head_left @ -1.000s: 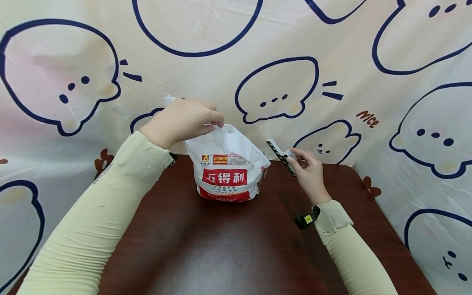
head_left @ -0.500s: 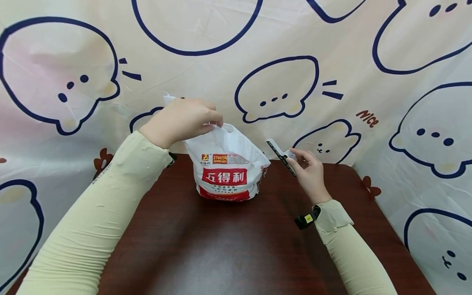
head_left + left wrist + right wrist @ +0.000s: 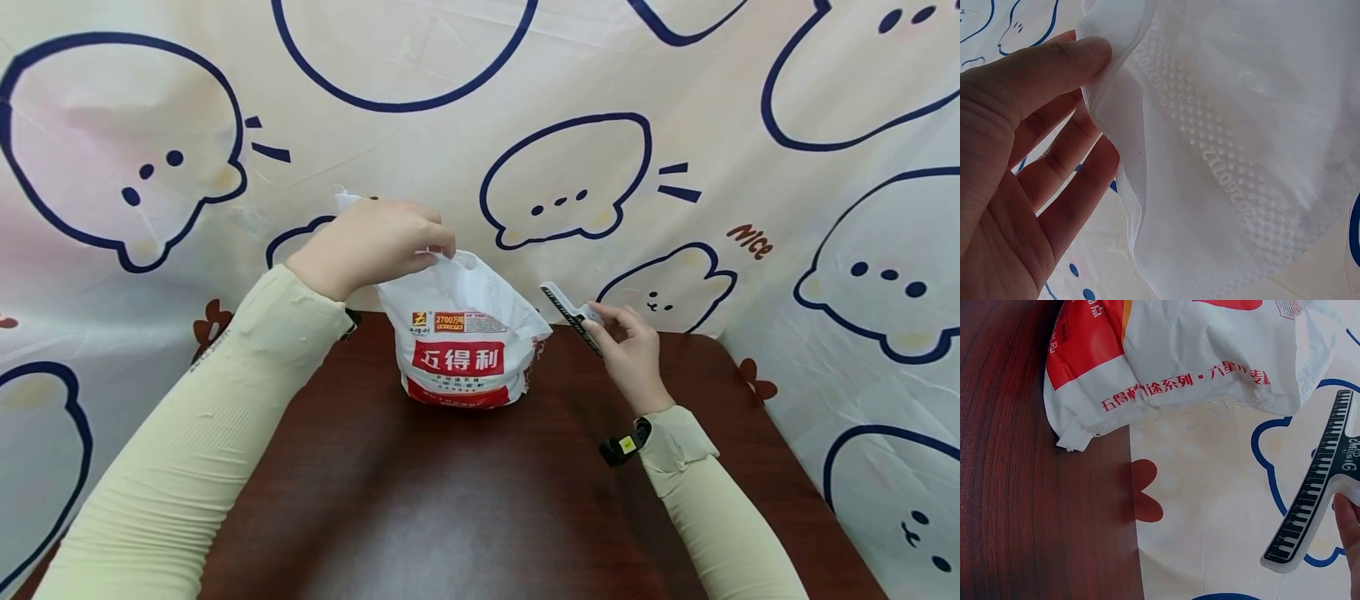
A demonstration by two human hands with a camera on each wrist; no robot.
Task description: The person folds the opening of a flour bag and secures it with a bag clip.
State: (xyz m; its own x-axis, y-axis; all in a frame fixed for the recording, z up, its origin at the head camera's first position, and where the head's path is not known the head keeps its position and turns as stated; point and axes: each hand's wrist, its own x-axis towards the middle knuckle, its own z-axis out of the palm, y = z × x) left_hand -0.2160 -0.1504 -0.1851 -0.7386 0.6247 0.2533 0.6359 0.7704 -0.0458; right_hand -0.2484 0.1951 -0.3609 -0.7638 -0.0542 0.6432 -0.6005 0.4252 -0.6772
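You have a dark reddish-brown wooden table (image 3: 465, 500) in front of you, its grain running lengthwise in the right wrist view (image 3: 1029, 506). Behind it and along both sides hangs a cream fabric backdrop (image 3: 750, 108) printed with navy-outlined cartoon blobs with dot eyes. You can read the small brown word "Nice" (image 3: 747, 241) at the right, and brown leaf shapes (image 3: 756, 382) sit near the table's edge.

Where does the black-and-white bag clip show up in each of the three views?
Head view: the bag clip is right of centre, held by the right hand beside the white flour bag.
Left wrist view: not in it; only the left hand pinching the bag's top edge.
Right wrist view: at the lower right edge.
Shared landmark: the white flour bag.
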